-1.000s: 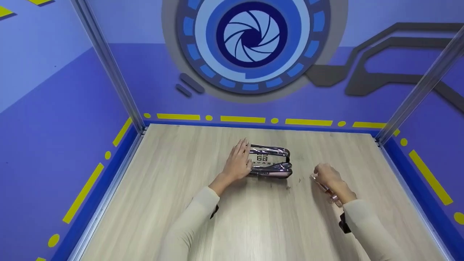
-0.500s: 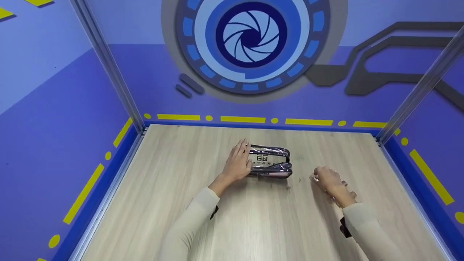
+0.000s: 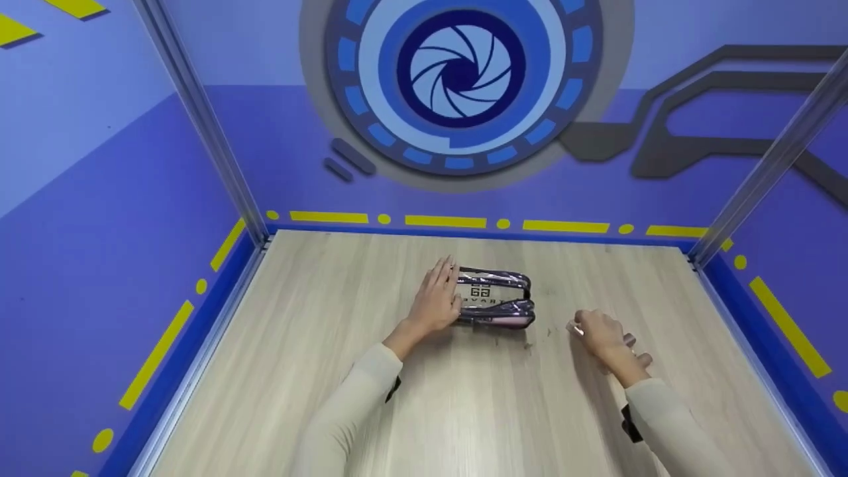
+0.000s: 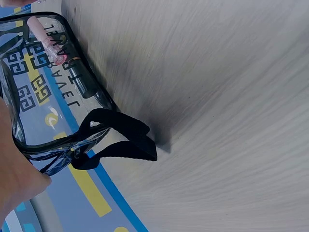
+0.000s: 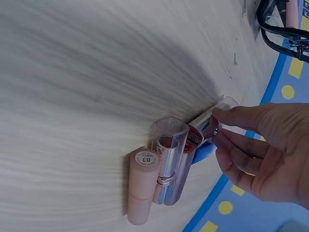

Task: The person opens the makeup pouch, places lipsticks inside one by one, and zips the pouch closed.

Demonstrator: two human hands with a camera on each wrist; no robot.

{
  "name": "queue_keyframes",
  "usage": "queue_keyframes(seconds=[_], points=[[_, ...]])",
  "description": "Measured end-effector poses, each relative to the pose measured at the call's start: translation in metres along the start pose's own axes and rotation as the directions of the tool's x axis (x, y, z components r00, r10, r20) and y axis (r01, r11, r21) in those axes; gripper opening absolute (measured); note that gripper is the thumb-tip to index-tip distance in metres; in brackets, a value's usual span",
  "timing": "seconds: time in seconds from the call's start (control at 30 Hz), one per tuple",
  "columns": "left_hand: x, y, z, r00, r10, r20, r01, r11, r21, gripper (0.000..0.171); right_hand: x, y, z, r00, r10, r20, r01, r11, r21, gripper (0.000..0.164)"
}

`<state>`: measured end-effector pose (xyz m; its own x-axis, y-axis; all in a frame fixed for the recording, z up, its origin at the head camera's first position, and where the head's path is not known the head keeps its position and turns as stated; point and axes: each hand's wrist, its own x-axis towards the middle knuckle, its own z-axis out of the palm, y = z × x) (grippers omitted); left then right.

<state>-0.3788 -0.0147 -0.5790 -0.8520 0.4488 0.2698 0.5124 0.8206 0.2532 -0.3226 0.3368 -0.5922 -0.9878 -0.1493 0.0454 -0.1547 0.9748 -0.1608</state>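
Tabletop (image 3: 318,285) lies beneath hands, left (image 3: 434,301) outstretched on pouch (image 3: 497,291), right (image 3: 601,333) pinching tube (image 5: 204,124).

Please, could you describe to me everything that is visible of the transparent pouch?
The pouch looks like clear, shiny plastic with dark edging, a black square-spiral emblem and black lettering. A black strap loop sticks out at one end. Through the wall, a pink tube and a dark tube show inside. It lies on the wooden-look table, with the left hand over its left end, hiding part of it. Whether it is zipped closed, I cannot tell.
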Motion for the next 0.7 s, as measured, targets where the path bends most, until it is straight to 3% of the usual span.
queue_keyframes(seconds=[0.23, 0.4, 0.7], points=[[0.0, -0.003, 0.006, 1.0, -0.018, 0.006, 0.018, 1.0, 0.005, 0.067, 0.0, -0.005, 0.006, 0.996, 0.018, -0.088, -0.011, 0.997, 0.077, 0.021], [0.001, -0.004, 0.008, 1.0, -0.024, 0.012, 0.024, 1.0, -0.016, 0.068, 0.004, -0.017, -0.009, 0.985, -0.001, -0.17, 0.023, 0.992, 0.125, 0.03], [0.002, -0.002, 0.005, 1.0, -0.014, 0.016, 0.015, 1.0, -0.004, 0.069, 0.024, -0.062, -0.048, 0.923, -0.068, -0.378, 0.119, 0.987, 0.112, 0.031]])
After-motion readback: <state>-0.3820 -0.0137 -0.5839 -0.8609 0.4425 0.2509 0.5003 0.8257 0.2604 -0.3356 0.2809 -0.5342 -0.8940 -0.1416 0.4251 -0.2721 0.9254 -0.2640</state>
